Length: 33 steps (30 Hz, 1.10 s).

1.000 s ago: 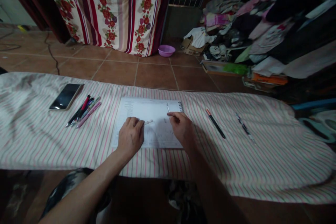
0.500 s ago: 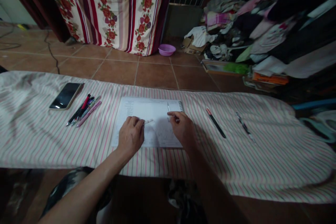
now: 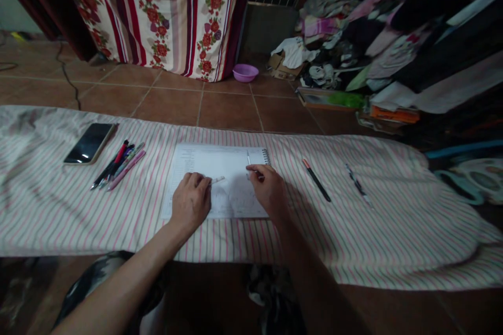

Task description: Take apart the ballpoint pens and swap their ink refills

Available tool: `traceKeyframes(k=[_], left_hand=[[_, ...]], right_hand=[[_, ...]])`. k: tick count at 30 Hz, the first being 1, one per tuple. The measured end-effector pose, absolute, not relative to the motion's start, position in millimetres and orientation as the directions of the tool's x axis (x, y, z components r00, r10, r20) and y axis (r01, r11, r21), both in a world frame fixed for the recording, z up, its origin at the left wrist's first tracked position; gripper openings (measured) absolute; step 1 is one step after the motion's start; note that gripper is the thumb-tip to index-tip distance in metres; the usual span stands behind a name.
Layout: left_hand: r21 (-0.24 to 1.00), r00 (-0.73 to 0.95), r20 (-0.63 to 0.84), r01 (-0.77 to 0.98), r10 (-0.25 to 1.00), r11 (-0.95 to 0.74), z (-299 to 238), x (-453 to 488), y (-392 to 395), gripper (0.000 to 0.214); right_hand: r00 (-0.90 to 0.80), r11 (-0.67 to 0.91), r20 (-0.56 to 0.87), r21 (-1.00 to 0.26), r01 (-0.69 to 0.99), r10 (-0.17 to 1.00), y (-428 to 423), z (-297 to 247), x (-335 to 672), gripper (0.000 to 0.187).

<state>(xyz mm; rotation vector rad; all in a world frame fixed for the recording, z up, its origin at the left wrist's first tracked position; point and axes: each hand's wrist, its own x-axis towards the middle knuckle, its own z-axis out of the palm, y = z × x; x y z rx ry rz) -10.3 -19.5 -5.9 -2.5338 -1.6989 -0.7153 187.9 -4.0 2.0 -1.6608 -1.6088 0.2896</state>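
A spiral notebook with writing on its page lies open on the striped cloth. Over its lower left part, my left hand is closed on a short white pen part, which pokes out to the right from the fingertips. My right hand rests at the notebook's right side, fingers pinched around a slim white pen whose thin end points away from me. The two pieces are apart. My right fingers hide the rest of the pen.
A phone and a bunch of several pens lie to the left. On the right are a black pen with an orange end and a patterned pen. Beyond the cloth, a purple basin stands on the tiled floor.
The whole view has shifted slightly, so everything sits a little further left. Both hands keep the same grip and place over the notebook.
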Motion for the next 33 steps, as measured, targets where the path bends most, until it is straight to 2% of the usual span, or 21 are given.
traceKeyframes(k=[15, 27, 33], left_hand=[[0.213, 0.305, 0.394, 0.887, 0.867, -0.41, -6, -10, -19, 0.021], [0.204, 0.308, 0.4, 0.888, 0.863, -0.412, -5, -9, -19, 0.021], [0.201, 0.306, 0.39, 0.892, 0.869, -0.405, -6, -9, -18, 0.021]], right_hand=[[0.218, 0.075, 0.336, -0.679, 0.73, 0.916, -7, 7, 201, 0.022], [0.159, 0.062, 0.334, -0.565, 0.823, 0.929, -7, 3, 199, 0.02], [0.128, 0.072, 0.316, -0.549, 0.833, 0.94, -6, 1, 198, 0.02]])
